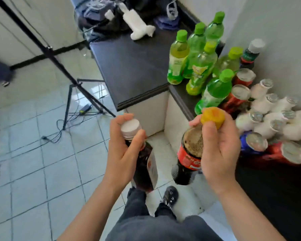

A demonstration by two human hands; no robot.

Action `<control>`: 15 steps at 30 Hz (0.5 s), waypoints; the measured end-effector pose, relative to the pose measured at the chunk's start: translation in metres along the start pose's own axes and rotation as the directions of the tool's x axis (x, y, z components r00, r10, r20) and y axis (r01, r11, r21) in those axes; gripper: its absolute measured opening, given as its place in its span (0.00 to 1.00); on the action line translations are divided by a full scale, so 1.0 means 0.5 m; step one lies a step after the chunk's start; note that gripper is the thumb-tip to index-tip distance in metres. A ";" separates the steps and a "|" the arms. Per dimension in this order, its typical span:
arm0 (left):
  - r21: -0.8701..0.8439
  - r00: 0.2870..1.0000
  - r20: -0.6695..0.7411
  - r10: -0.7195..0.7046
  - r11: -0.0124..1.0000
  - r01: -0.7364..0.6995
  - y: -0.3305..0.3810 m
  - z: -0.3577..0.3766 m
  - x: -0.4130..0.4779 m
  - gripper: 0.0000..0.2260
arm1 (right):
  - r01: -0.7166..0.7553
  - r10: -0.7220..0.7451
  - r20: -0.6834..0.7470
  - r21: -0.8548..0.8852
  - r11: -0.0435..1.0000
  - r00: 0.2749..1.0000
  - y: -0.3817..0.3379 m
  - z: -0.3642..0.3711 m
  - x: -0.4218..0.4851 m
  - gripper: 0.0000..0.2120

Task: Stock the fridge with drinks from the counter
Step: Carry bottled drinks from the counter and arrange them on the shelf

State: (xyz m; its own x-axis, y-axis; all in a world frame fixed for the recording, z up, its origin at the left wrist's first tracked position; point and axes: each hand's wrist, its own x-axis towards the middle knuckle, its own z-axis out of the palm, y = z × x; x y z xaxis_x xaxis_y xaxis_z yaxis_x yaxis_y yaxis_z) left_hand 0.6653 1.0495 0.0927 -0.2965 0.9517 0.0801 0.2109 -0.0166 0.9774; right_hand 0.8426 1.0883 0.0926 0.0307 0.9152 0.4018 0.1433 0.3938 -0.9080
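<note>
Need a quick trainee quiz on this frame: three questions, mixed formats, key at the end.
1. True or false: the left hand grips a white-capped bottle.
2. Which cap is on the cola bottle in the right hand? A white, B yellow, C green.
3. How many green-capped bottles stand on the counter?
Key: 1 true; 2 B; 3 six.

Head-worn view looks steeply down, close beside the counter (137,66), seemingly tilted.
</note>
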 end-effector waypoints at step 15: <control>-0.068 0.799 -0.542 -0.260 0.961 0.267 -0.200 -0.542 -0.155 0.12 | -0.139 0.119 0.588 -0.011 0.990 0.800 -0.073 0.585 -0.161 0.12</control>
State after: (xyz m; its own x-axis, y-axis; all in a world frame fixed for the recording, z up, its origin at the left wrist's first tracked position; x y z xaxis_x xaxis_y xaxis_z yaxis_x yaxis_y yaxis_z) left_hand 0.4146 0.8944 0.0421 -0.7964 0.5989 -0.0842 0.0600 0.2168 0.9744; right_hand 0.5457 1.0253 0.0588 -0.5401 0.8293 0.1433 0.1485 0.2615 -0.9537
